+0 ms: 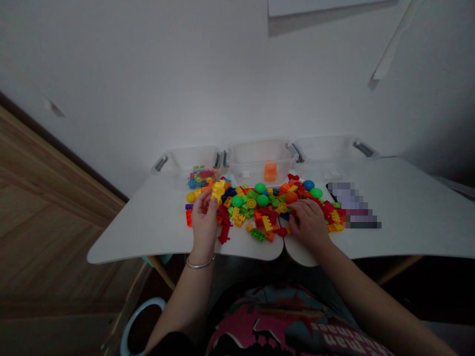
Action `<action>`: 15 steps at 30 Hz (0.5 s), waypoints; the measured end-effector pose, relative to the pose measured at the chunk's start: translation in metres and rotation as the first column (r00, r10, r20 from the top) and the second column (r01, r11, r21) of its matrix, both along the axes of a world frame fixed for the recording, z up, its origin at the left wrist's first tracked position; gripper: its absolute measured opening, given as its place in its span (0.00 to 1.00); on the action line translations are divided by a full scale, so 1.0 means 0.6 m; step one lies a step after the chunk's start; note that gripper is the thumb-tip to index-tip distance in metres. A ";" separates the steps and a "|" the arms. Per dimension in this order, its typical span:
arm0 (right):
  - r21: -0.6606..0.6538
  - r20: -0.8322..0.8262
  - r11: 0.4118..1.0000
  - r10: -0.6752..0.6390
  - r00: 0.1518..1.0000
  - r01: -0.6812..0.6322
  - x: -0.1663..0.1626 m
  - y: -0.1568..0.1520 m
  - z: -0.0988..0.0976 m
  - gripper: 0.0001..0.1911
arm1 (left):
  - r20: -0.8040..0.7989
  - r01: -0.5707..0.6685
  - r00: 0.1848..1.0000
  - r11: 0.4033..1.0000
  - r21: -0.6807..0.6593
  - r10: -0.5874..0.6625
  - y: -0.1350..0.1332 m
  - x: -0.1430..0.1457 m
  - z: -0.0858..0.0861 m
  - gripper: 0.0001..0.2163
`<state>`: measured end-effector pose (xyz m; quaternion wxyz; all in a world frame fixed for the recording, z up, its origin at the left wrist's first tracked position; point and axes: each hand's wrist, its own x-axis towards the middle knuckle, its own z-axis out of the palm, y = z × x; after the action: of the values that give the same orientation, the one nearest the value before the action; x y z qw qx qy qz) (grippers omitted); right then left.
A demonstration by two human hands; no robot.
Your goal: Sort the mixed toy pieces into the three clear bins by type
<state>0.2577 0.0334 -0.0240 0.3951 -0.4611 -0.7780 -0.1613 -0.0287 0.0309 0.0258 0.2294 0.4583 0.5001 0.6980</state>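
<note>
I read the left hand (204, 220) at the left edge of the brick pile (260, 207), thumb and fingers closed round a yellow brick (218, 190), which sits just in front of the left bin (193, 160). The right hand (309, 222) lies palm down on the right part of the pile, fingers curved over red pieces; whether it grips one I cannot tell.

Handling, by my judgement: the yellow brick is light, rigid moulded plastic, smooth and somewhat slippery (the studs give purchase), and not fragile. Take hold across two opposite flat sides, thumb against forefinger.

The middle bin (260, 153) holds an orange block (270, 170).
</note>
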 end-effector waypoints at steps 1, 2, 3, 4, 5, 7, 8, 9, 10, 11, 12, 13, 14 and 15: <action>-0.001 0.000 1.000 0.000 1.000 0.000 0.000 0.000 0.000 0.13 | 0.022 -0.016 1.000 0.999 0.041 0.015 0.010 -0.012 0.018 0.19; 0.001 0.000 1.000 -0.001 1.000 0.001 0.000 0.000 0.000 0.13 | 0.043 -0.042 0.998 0.995 0.087 0.038 0.022 -0.026 0.037 0.19; 0.004 0.002 1.000 -0.001 1.000 0.001 0.000 0.000 0.000 0.13 | 0.066 -0.071 0.996 0.987 0.141 0.062 0.036 -0.041 0.058 0.19; 0.007 0.004 1.000 -0.003 1.000 0.003 0.000 0.000 0.001 0.12 | 0.069 -0.075 0.996 0.981 0.180 0.064 0.051 -0.056 0.077 0.19; 0.011 0.006 1.000 -0.005 1.000 0.005 0.000 0.000 0.001 0.12 | 0.066 -0.083 0.995 0.975 0.207 0.071 0.068 -0.071 0.096 0.19; 0.014 0.007 1.000 -0.009 1.000 0.009 0.000 0.000 0.001 0.12 | 0.071 -0.096 0.994 0.970 0.221 0.082 0.107 -0.099 0.127 0.16; 0.009 0.008 1.000 -0.009 1.000 0.009 -0.001 0.000 0.001 0.12 | 0.082 -0.109 0.992 0.972 0.206 0.094 0.128 -0.111 0.138 0.14; 0.002 0.007 1.000 -0.008 1.000 0.008 -0.001 0.000 0.000 0.13 | 0.082 -0.121 0.991 0.978 0.170 0.109 0.148 -0.122 0.147 0.13; -0.005 0.004 1.000 -0.007 1.000 0.007 -0.001 0.000 0.000 0.13 | 0.078 -0.134 0.989 0.983 0.129 0.125 0.167 -0.131 0.153 0.13; -0.010 0.001 1.000 -0.008 1.000 0.008 -0.001 0.001 0.000 0.13 | 0.069 -0.149 0.987 0.986 0.081 0.144 0.185 -0.138 0.157 0.13; -0.012 -0.002 1.000 -0.008 1.000 0.008 -0.001 0.001 -0.001 0.12 | 0.045 -0.160 0.986 0.987 0.031 0.158 0.200 -0.143 0.159 0.15; -0.010 -0.003 1.000 -0.008 1.000 0.008 -0.001 0.001 -0.001 0.12 | 0.004 -0.172 0.985 0.985 -0.013 0.172 0.212 -0.147 0.159 0.16; -0.004 -0.003 1.000 -0.009 1.000 0.009 -0.001 0.002 -0.001 0.12 | -0.054 -0.180 0.983 0.982 -0.054 0.177 0.220 -0.149 0.159 0.17; 0.003 -0.001 1.000 -0.009 1.000 0.009 -0.001 0.002 -0.001 0.12 | -0.127 -0.181 0.977 0.979 -0.092 0.169 0.226 -0.150 0.158 0.17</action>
<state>0.2574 0.0345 -0.0249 0.3956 -0.4640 -0.7755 -0.1639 -0.1190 0.1666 0.1204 0.1603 0.4407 0.5867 0.6603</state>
